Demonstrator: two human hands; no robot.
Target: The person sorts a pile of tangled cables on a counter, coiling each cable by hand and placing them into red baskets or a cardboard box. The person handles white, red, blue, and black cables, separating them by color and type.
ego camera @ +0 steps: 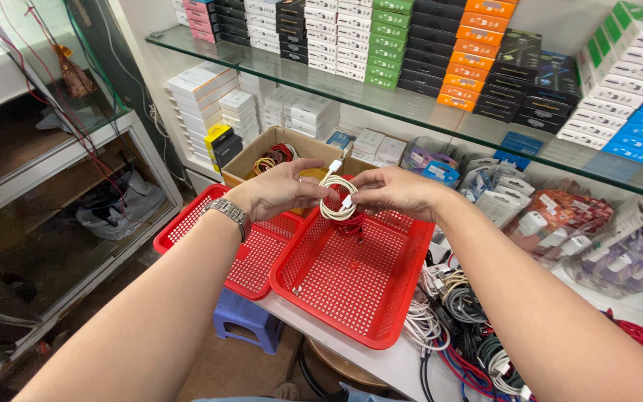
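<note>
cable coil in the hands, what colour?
White: the coiled cable is held between left hand and right hand. Head view, the only one.

White coiled cable [334,199] held above red basket [351,286].

A white counter [381,365] is seen at right. On it, a large red perforated basket [351,279] is set, overhanging the near edge; a second red basket [258,257] is placed just left, touching it. A cardboard box [262,152] is set behind them. A tangle of loose cables [459,327] is piled to the right, bagged accessories [560,223] farther right.
</note>
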